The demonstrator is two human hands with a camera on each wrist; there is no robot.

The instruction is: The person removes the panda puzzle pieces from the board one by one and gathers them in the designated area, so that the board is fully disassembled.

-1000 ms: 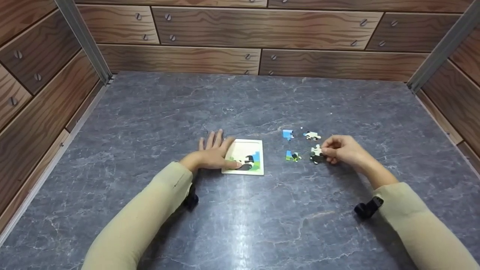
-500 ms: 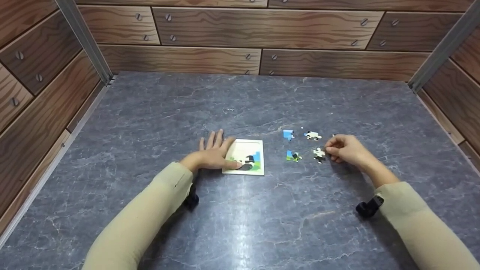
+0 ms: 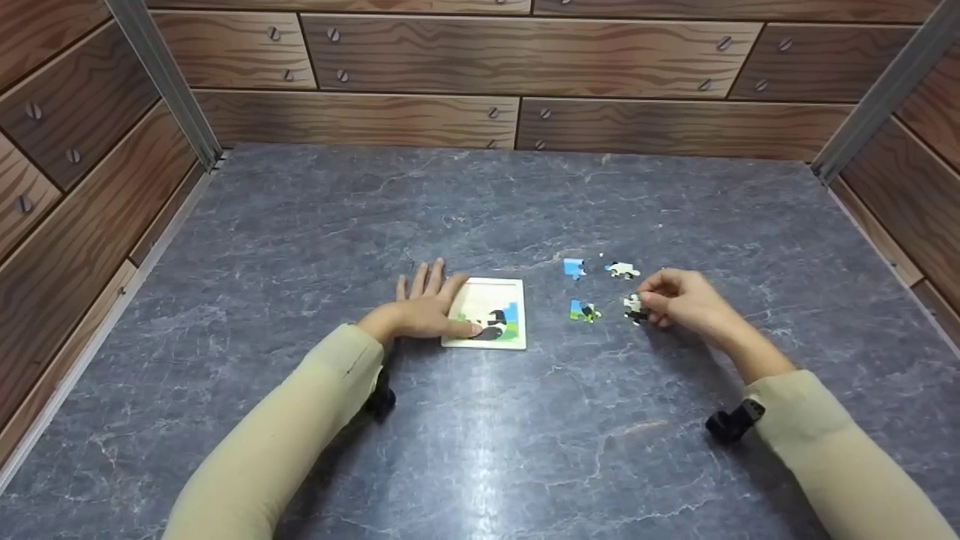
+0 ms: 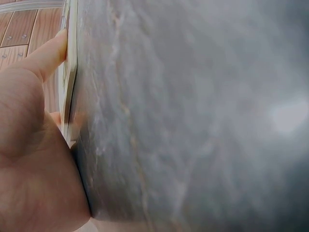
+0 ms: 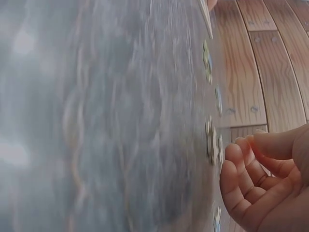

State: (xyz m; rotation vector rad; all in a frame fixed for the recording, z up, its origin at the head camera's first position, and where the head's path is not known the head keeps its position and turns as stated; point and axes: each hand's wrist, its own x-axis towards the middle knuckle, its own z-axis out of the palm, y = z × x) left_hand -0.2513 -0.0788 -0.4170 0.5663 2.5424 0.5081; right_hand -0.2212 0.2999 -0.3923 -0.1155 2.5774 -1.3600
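Note:
A square wooden jigsaw tray (image 3: pixel 520 315) with part of a panda picture in it lies on the table in the head view. My left hand (image 3: pixel 420 315) lies flat over its left side, fingers spread and thumb (image 4: pixel 50 53) on the picture. Loose jigsaw pieces lie to the right: a blue piece (image 3: pixel 574 268), a blue-green piece (image 3: pixel 583 310), a white piece (image 3: pixel 622 270) and a black-and-white piece (image 3: pixel 633 306). My right hand (image 3: pixel 679 296) hovers at this last piece, fingers loosely curled, thumb near the index tip. In the right wrist view nothing shows between the fingertips (image 5: pixel 234 152).
The dark marbled table (image 3: pixel 480 210) is bounded by wood-patterned walls (image 3: pixel 525 60) at the back and both sides. Another jigsaw piece (image 5: pixel 217 218) lies beyond the right hand, hidden by it in the head view.
The black-and-white piece has been turned and sits a little differently. My right hand drew back from it, then came back to its edge. The left hand and tray stay put.

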